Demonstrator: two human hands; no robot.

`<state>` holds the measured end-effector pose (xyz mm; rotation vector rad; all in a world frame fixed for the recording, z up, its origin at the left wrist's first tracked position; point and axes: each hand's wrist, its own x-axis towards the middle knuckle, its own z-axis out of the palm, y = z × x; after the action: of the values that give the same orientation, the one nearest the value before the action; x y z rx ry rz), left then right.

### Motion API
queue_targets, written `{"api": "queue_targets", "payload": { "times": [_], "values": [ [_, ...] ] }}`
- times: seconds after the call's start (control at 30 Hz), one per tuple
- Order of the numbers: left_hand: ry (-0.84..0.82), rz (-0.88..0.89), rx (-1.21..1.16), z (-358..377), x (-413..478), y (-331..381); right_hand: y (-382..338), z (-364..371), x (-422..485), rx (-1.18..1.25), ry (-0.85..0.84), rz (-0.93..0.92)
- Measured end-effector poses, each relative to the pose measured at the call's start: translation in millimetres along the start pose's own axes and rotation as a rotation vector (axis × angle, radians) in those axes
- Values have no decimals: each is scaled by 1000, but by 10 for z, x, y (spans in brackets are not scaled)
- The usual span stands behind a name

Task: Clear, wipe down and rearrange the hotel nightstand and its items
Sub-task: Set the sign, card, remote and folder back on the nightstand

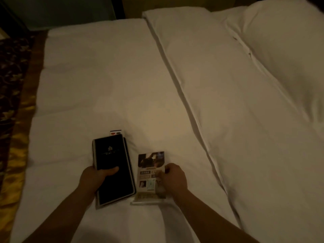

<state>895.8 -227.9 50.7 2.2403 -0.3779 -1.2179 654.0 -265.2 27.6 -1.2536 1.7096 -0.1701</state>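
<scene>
- Black folder (112, 165): the left hand (93, 179) grips its near left edge, with the thumb (112, 170) laid across the cover and the fingers hidden underneath.
- A second dark edge shows along the folder's right side, as if another cover lies under it.
- A small white item (115, 133) with a red and a grey spot pokes out past the folder's far end.
- Clear sign stand (149, 172), just right of the folder: the right hand (173, 178) holds its right edge with curled fingers. The hand is blurred and the printed card faces up.
- Both things sit low over the white sheet (105, 76); I cannot tell whether they rest on it.
- Further right of the hands lies a folded duvet (228, 85), and beyond it a pillow (289, 50).
- Far left of the grip, patterned carpet (12, 85) runs beside the bed.
</scene>
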Motion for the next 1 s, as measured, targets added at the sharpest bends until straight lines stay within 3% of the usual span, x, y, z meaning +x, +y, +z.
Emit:
{"api": "queue_targets", "payload": {
  "times": [0.23,0.43,0.7,1.0],
  "values": [
    [-54,63,-254,209,-298,161,-38,-564,-238,65,90,-109],
    [-221,115,-394,391,-965,402,-60,-1438,-775,88,237,-165],
    [-423,316,-284,533,-2135,1061,-25,-2504,-1947,117,441,-146],
    [-632,429,-166,591,-3344,1501,209,-3140,-3247,156,704,-82]
  ]
}}
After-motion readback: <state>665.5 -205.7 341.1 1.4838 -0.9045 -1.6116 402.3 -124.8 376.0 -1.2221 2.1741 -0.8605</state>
